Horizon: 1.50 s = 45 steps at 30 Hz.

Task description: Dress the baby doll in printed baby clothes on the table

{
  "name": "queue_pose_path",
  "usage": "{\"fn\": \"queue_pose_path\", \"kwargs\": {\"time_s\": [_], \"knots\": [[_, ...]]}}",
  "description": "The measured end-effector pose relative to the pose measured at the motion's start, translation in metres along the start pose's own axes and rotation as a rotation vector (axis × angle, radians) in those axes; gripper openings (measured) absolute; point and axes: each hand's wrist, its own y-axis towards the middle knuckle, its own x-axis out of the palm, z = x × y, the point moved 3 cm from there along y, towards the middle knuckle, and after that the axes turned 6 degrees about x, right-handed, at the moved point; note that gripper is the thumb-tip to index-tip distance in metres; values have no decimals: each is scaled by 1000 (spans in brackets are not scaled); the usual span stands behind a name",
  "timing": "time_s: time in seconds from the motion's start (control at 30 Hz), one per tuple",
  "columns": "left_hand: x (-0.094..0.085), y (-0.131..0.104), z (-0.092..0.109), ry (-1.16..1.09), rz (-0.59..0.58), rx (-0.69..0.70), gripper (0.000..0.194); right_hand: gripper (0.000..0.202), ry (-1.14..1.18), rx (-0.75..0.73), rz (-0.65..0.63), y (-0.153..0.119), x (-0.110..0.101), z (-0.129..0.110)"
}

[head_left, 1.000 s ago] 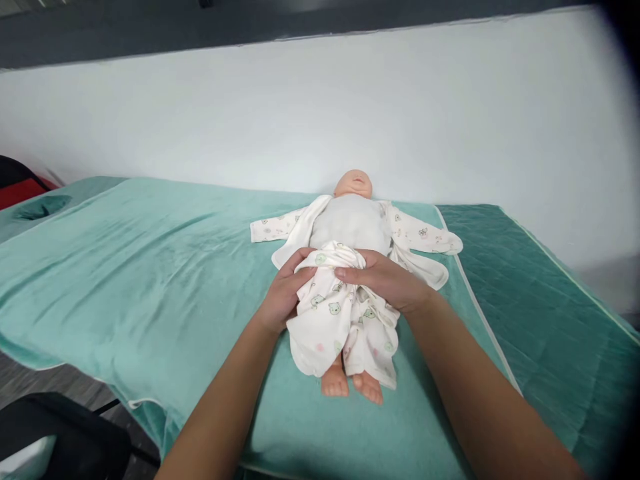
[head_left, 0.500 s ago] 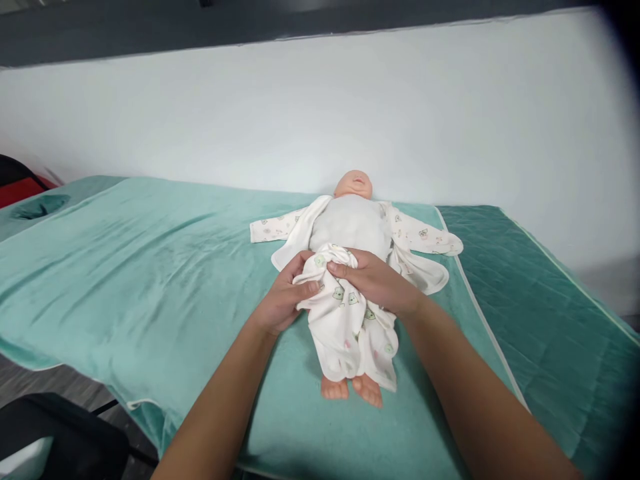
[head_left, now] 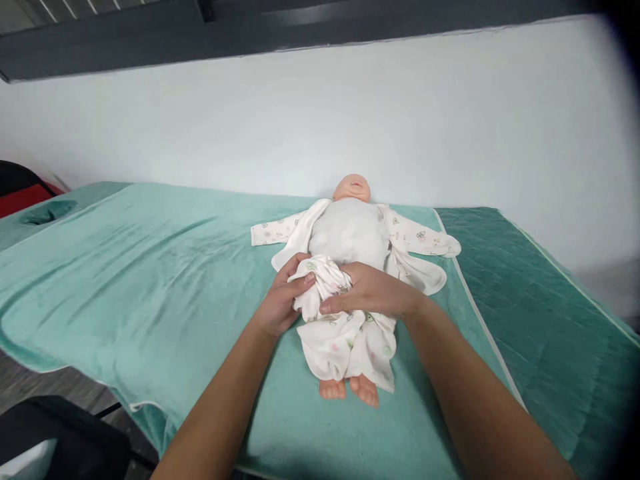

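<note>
A baby doll (head_left: 352, 189) lies on its back, its feet toward me and its grey-white torso bare in front. A white printed baby jacket (head_left: 415, 237) is spread open under it, with the sleeves out to both sides. White baby pants (head_left: 330, 343) with small printed animals cover the legs, and the doll's feet stick out below the hems. My left hand (head_left: 286, 293) grips the bunched upper part of the pants from the left. My right hand (head_left: 373, 291) holds the same bunch from the right, its thumb on top and its other fingers hidden.
A light green sheet (head_left: 150, 280) covers the bed under the doll. To the right lies a darker quilted cover (head_left: 540, 300). A white wall (head_left: 300, 127) rises behind the bed. A black chair (head_left: 63, 437) stands at the lower left.
Both hands have gathered the upper pants into a tighter bunch, and the right thumb has moved lower. The doll's body has stayed in place while the camera view shifted slightly.
</note>
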Motion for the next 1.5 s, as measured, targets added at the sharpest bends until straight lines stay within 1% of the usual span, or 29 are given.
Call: {"fn": "queue_pose_path", "kwargs": {"time_s": [0.07,0.13,0.2,0.3,0.43,0.57,0.67,0.8,0.87,0.93,1.03,1.17,1.27,1.37,1.43,1.5], "knots": [[1,-2,1,17,25,-8,32,36,11,4,14,0,-1,2],[4,-7,2,21,69,-13,30,38,51,-23,39,-1,-2,4],[9,-15,3,5,136,-7,27,40,102,-53,56,-1,-2,5],[22,-33,5,-13,255,8,24,41,132,-68,55,-3,-4,6],[42,-58,7,20,366,4,31,33,15,-73,48,-8,-10,7],[58,-81,8,39,420,-44,29,31,-133,-66,92,-10,-14,6],[68,-97,10,74,469,-86,29,32,-211,-53,117,-9,-13,4],[87,-117,15,107,518,-134,32,34,-254,-57,98,-5,-9,4],[96,-126,16,102,564,-120,35,33,-276,-64,89,-4,-7,6],[101,-134,15,72,616,-91,42,28,-300,-79,90,-4,-6,7],[103,-144,8,-5,648,-53,50,22,-346,-83,85,-6,-4,9],[104,-156,-1,-111,636,-29,48,22,-438,-60,90,-8,-1,10],[104,-166,-6,-192,674,-122,47,23,-508,-41,104,-10,-1,10],[102,-173,-11,-283,708,-228,45,26,-551,-24,76,-12,0,9],[97,-177,-15,-317,737,-246,43,25,-585,-17,58,-13,1,8],[92,-180,-18,-323,766,-234,41,23,-622,-11,48,-13,1,7]]}}
